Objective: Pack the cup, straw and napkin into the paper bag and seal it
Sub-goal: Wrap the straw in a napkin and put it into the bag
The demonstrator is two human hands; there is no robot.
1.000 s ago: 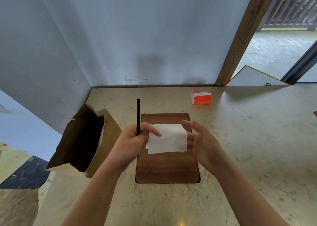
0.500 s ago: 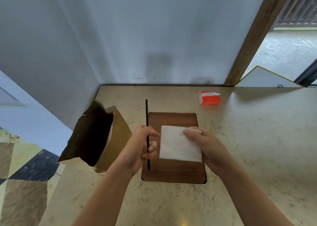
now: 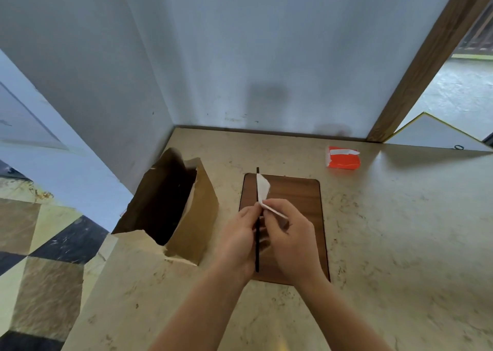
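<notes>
The black straw [image 3: 257,246] runs pretty much straight up and down just left of centre frame, top end poking out near the far edge of the brown board. The white napkin [image 3: 262,194] is folded over and pressed right against the straw's upper part, one corner sticking up, the rest crumpled lower down. The brown paper bag [image 3: 198,217] stands open at centre left, mouth gaping and dark inside, can't tell what's in it.

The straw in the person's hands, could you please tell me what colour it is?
Black; the straw shows in the head view.
</notes>
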